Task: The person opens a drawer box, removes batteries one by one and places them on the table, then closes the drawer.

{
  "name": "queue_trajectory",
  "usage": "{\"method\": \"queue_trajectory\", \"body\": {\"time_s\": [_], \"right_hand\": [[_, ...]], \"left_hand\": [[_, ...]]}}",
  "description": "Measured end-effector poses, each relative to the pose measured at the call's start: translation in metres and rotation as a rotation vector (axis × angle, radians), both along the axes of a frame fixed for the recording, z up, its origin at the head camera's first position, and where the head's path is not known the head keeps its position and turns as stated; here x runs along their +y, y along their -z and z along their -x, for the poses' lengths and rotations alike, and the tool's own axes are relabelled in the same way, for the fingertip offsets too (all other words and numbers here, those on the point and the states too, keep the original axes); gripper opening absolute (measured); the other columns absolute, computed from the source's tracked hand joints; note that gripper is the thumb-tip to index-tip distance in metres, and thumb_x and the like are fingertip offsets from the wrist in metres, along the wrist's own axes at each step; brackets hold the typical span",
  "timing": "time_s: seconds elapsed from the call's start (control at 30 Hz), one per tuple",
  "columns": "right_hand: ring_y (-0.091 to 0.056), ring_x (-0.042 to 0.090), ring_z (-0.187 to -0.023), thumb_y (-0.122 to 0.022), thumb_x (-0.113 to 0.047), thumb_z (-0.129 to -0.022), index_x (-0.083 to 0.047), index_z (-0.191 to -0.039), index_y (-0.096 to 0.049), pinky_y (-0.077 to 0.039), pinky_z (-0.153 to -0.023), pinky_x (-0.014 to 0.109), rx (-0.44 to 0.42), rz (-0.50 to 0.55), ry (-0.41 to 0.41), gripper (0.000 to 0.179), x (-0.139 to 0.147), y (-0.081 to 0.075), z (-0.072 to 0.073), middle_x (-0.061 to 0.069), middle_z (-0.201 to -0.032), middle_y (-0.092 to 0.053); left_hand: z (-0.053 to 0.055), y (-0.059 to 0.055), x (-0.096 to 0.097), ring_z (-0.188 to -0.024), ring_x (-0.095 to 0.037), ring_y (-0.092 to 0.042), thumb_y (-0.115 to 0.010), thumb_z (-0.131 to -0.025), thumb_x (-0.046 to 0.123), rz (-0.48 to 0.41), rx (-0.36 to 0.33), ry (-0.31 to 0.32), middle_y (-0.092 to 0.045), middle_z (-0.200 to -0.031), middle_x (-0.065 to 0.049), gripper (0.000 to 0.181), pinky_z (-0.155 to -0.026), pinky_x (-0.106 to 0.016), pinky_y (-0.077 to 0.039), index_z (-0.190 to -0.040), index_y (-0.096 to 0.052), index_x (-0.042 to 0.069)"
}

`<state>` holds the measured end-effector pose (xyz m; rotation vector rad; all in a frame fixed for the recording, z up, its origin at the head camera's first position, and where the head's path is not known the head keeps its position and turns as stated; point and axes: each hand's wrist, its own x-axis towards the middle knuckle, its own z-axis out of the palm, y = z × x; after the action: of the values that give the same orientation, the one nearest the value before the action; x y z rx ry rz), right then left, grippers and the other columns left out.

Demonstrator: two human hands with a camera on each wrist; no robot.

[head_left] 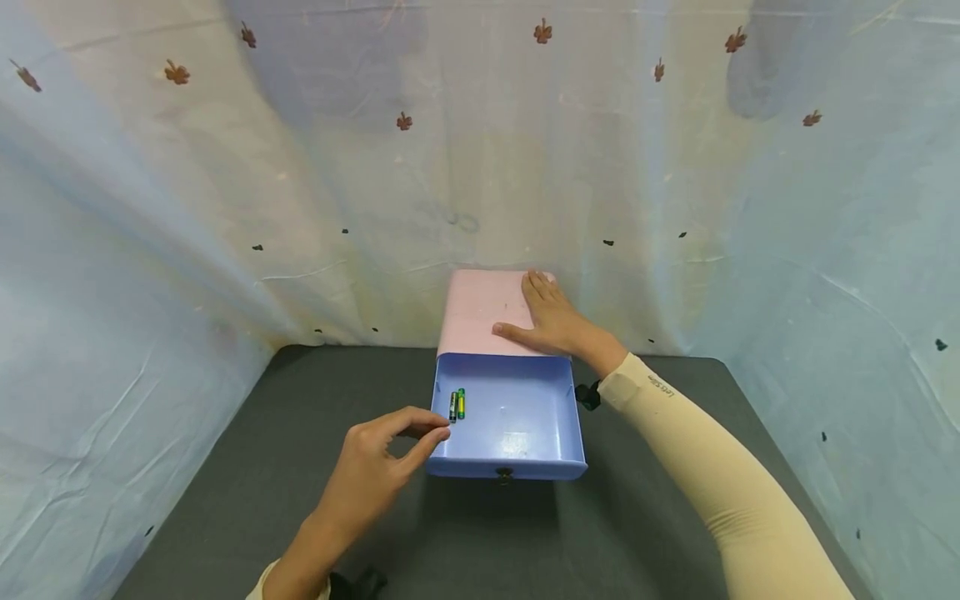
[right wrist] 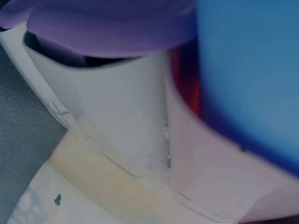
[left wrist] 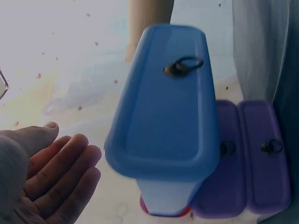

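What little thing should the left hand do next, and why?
Perhaps the left hand should ease forward to pinch one of the two batteries: it is right beside them, the blue drawer is open, and the right hand rests on the pink box.

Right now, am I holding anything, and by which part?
Nothing visible: your left hand looks empty near the two batteries in the blue drawer; your right hand rests on the pink drawer casing.

Blue drawer (head_left: 517, 421) in downward head and close wrist views
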<state>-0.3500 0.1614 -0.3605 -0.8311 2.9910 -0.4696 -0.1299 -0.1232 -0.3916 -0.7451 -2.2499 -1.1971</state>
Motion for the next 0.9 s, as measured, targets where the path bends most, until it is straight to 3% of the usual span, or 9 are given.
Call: {"method": "queue_trajectory", "body": {"time_s": [0.23,0.4,0.53,0.9], "right_hand": [[0.008,0.031,-0.166,-0.05,-0.076,-0.1,0.005,-0.169,-0.001,0.007,-0.132,0.044,0.011,0.006,-0.008,0.117,-0.002,0.001,0.0,0.023,-0.178,0.005],[0.008,0.032,-0.166,-0.05,-0.075,-0.1,0.005,-0.169,-0.002,0.007,-0.132,0.044,0.009,0.017,-0.007,0.116,-0.002,-0.001,-0.001,0.023,-0.178,0.004],[0.008,0.032,-0.166,-0.048,-0.079,-0.099,0.005,-0.169,-0.001,0.006,-0.132,0.045,0.004,0.012,-0.006,0.118,-0.001,-0.001,-0.001,0.023,-0.178,0.005],[0.008,0.031,-0.166,-0.045,-0.08,-0.099,0.003,-0.169,-0.001,0.006,-0.132,0.043,0.004,0.002,0.002,0.118,-0.002,0.0,0.001,0.021,-0.179,0.005]], "left_hand": [[0.014,-0.004,-0.007,-0.087,-0.002,-0.071,-0.085,-0.095,0.018,0.059,-0.052,-0.058,-0.074,-0.1,0.015,0.021,-0.075,-0.031,-0.062,-0.115,-0.079,0.021],[0.025,-0.005,-0.012,-0.088,-0.005,-0.064,-0.087,-0.094,0.024,0.138,-0.115,-0.095,-0.067,-0.105,0.007,0.033,-0.08,-0.032,-0.061,-0.125,-0.075,0.02],[0.032,-0.004,-0.014,-0.09,-0.007,-0.062,-0.087,-0.094,0.031,0.207,-0.156,-0.129,-0.063,-0.112,0.008,0.043,-0.08,-0.032,-0.058,-0.134,-0.072,0.021],[0.046,-0.002,-0.009,-0.083,-0.013,-0.051,-0.083,-0.093,0.051,0.334,-0.284,-0.16,-0.054,-0.115,0.005,0.057,-0.059,-0.029,-0.043,-0.142,-0.066,0.027]]}}
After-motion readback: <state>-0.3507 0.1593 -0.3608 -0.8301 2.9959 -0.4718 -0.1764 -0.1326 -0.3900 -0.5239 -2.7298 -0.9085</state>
